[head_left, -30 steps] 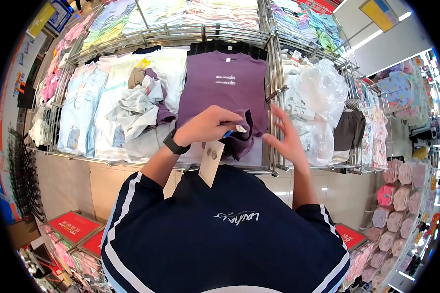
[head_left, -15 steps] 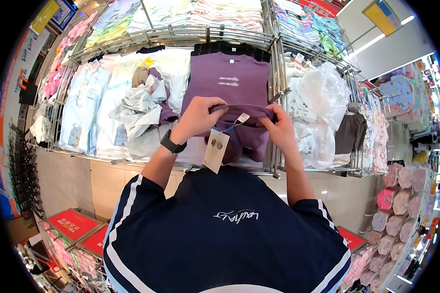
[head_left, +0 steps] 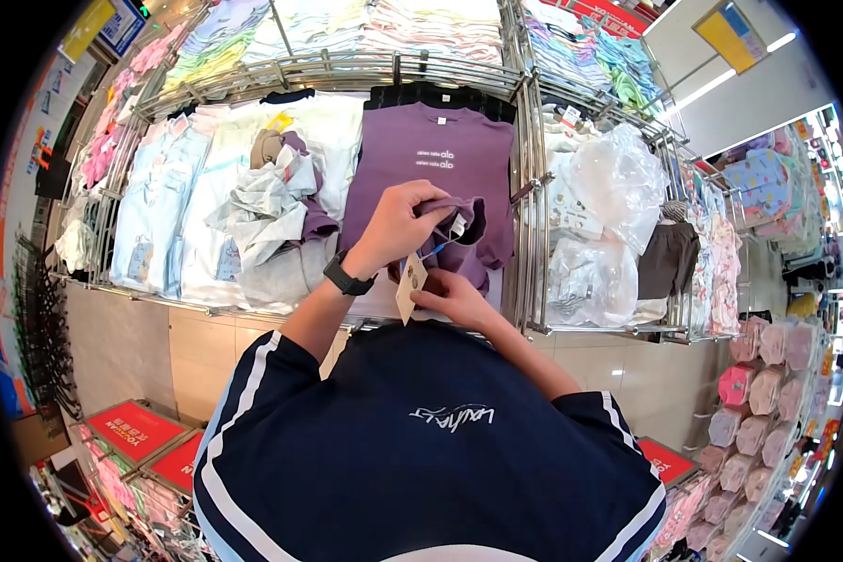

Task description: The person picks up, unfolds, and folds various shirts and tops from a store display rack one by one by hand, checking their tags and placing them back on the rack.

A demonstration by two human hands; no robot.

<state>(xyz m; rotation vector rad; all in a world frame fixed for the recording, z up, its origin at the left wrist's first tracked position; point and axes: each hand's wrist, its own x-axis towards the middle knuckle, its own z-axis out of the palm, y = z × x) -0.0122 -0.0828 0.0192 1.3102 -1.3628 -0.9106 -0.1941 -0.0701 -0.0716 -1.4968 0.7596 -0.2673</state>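
Note:
My left hand (head_left: 405, 222) wears a black watch and pinches the edge of a dark purple garment (head_left: 470, 255), lifted above the rack's front edge. From the garment hangs a cream tag (head_left: 410, 284) on a blue string. My right hand (head_left: 451, 298) has its fingers closed on the tag's right side, below the garment. Behind my hands lies a purple shirt (head_left: 436, 140) with white lettering, flat on the display. A crumpled grey garment (head_left: 270, 201) rests left of it, partly over white clothes.
Metal rails (head_left: 528, 225) divide the display at the right of the purple shirt. Light blue clothes (head_left: 156, 201) lie at the left. Clear plastic bags (head_left: 618, 178) lie to the right, beside dark shorts (head_left: 667, 262). Red signs (head_left: 134, 427) stand behind me.
My right hand has let go of the garment's edge and moved down and left to the tag. The garment's stretched opening has gathered together, and the tag has turned.

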